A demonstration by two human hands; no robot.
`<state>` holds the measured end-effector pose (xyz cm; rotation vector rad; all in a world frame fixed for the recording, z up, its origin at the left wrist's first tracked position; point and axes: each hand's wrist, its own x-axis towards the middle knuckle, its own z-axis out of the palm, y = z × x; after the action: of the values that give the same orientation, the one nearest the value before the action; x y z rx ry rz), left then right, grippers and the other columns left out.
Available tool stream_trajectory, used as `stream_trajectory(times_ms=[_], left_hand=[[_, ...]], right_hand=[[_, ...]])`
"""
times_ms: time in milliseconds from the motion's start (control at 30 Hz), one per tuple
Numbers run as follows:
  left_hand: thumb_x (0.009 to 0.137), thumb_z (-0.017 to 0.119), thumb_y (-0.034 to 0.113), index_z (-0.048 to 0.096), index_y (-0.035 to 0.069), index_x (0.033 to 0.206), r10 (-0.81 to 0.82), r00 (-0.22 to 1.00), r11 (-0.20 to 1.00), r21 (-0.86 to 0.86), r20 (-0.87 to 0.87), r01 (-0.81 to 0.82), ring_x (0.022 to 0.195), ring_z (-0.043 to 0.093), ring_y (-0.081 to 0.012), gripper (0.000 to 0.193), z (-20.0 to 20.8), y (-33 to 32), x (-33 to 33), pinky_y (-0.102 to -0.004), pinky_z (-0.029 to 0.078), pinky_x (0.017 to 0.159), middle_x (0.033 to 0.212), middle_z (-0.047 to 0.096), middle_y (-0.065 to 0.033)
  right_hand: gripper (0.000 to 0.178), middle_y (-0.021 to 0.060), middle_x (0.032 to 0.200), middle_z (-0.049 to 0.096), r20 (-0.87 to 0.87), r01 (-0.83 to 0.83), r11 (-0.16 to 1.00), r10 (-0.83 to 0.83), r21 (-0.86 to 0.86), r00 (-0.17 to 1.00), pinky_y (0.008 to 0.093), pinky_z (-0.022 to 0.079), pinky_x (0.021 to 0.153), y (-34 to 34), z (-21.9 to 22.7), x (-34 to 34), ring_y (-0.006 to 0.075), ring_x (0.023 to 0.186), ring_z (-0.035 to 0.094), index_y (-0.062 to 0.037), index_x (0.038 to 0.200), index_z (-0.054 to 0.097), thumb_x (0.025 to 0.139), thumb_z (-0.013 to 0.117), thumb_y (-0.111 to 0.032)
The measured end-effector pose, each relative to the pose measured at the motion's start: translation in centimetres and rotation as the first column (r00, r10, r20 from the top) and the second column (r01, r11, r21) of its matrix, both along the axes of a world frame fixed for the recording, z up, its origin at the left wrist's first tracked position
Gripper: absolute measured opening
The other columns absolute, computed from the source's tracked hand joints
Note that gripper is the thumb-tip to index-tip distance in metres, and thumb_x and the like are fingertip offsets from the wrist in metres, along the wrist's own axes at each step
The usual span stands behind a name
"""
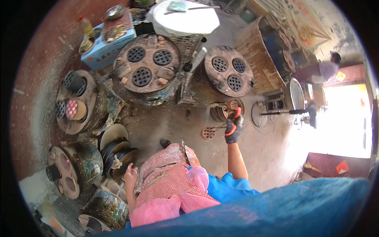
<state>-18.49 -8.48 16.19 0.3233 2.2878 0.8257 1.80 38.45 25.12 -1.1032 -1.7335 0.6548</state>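
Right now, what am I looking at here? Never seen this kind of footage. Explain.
One wide fisheye camera worn on a person's head, looking down, so straight edges bend. No machine: two human hands. The right hand, in a black and red glove, grips long metal tongs over the dirt floor. The bare left hand rests beside a pink checked apron. Around stand round coal stoves with honeycomb coal cakes in the holes; one stove's cake glows red. Another person stands far right.

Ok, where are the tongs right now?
In the head view, right of centre: the gloved right hand holds the tongs, which reach left over the floor, just below the right-hand round stove.
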Motion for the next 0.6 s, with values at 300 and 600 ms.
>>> stream_trajectory(times_ms=[300, 600], left_hand=[[0.080, 0.060, 0.021, 0.053, 0.005, 0.114, -0.205, 0.973, 0.978, -0.056, -0.108, 0.200, 0.070, 0.057, -0.0269, 0.039, 4.4, 8.0, -2.2, -0.0365, 0.046, 0.067, 0.076, 0.059, -0.0128], [0.080, 0.056, 0.025, 0.053, 0.004, 0.113, -0.057, 0.994, 0.991, -0.123, -0.095, 0.045, 0.091, 0.058, -0.0354, 0.039, 3.2, 3.3, 1.8, -0.0407, 0.046, 0.078, 0.100, 0.060, -0.0209]], right_hand=[[0.029, 0.0082, 0.101, 0.056, -0.464, 0.478, 0.878, -0.417, 0.015, 0.782, 0.0271, 0.043, 0.080, 17.2, -2.0, 13.6, 0.0129, 0.090, 0.051, -0.0012, 0.111, 0.052, 0.083, 0.056, -0.010], [0.047, 0.0076, 0.101, 0.054, -0.133, 0.157, 0.984, -0.167, -0.083, 0.977, 0.0267, 0.041, 0.078, 8.9, -4.3, 2.5, 0.0145, 0.089, 0.051, -0.0012, 0.116, 0.048, 0.076, 0.063, -0.020]])
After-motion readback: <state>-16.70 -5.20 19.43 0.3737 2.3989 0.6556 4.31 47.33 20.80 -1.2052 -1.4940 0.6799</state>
